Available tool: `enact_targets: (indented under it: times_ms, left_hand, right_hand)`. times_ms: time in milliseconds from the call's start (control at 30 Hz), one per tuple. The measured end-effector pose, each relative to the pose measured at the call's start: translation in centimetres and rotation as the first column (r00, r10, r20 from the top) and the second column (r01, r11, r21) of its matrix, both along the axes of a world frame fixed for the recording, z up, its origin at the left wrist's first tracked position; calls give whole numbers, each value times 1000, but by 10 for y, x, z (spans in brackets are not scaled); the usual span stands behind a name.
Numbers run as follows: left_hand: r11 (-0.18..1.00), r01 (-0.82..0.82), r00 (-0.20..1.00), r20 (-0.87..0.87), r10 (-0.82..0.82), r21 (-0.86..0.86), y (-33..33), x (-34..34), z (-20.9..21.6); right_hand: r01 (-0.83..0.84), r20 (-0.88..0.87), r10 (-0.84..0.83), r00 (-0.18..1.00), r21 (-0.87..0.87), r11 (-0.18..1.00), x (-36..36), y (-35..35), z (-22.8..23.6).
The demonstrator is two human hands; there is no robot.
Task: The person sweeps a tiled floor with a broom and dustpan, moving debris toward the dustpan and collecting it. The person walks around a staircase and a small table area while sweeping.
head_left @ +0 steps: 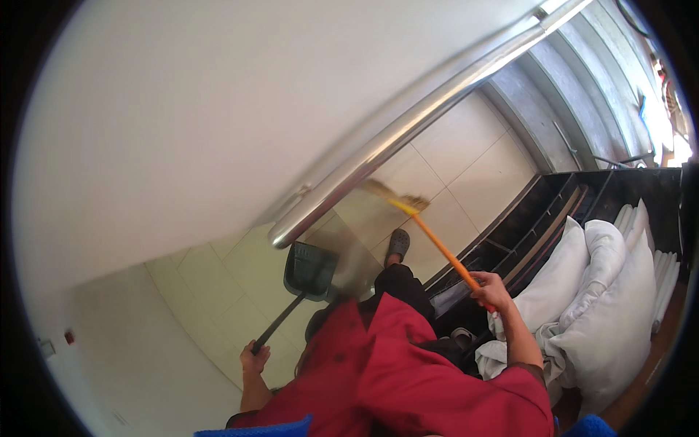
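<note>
Left hand [255, 358]: one, bare, at lower left; curled round the near end of the dustpan [309, 271], closed about its handle.
Right hand [491, 291]: one, bare, at right; closed round the orange shaft of the broom [448, 250], near its reddish end.
Dustpan: one, dark grey with a black handle; tilted in view, just below the lower end of the handrail [408, 135], above the pale floor tiles [473, 182]; impossible to tell whether touching them.
Broom: one, with a yellow collar and straw-coloured bristles; pointing up and left from the right hand, reaching over the tiles close to the handrail in view; too blurred at the bristles to tell contact.
Handrail: one, shiny metal, running diagonally along the white wall [182, 131].
Red garment [408, 357]: one, worn by the person, filling the lower middle.
Grey clog [397, 244]: one clearly seen on a foot, between dustpan and broom shaft.
Stairs [575, 87]: at least three steps, at upper right.
Black rack [619, 191]: one, along the right side.
White pillows [608, 335]: at least three, bunched beside the rack.
White tubes [666, 280]: several, overlapping too much to count, right of the pillows.
</note>
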State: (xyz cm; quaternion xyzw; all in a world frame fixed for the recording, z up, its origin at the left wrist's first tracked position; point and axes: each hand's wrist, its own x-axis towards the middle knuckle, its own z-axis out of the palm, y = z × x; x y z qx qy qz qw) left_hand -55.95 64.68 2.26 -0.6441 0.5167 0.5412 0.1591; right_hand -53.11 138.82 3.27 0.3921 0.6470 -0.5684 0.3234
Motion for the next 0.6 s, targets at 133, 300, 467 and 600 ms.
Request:
enact_targets:
  times_ms: [133, 300, 467, 600]
  left_hand:
    - [997, -78, 995, -58, 78, 17, -54, 53, -20]
    - [999, -25, 992, -126, 29, 31, -111, 67, -35]
    - [998, 62, 986, -156, -59, 15, -150, 76, -47]
    - [1000, 26, 991, -131, -27, -10, -182, 103, -53]
  right_hand:
    - [178, -124, -156, 980, 194, 965, 1, -17, 1]
    - [38, -148, 49, 988, 534, 845, -49, 20, -140]
    - [-281, 169, 225, 960, 562, 778, -97, -80, -196]
    - [-370, 93, 376, 922, 500, 783, -46, -201, -184]
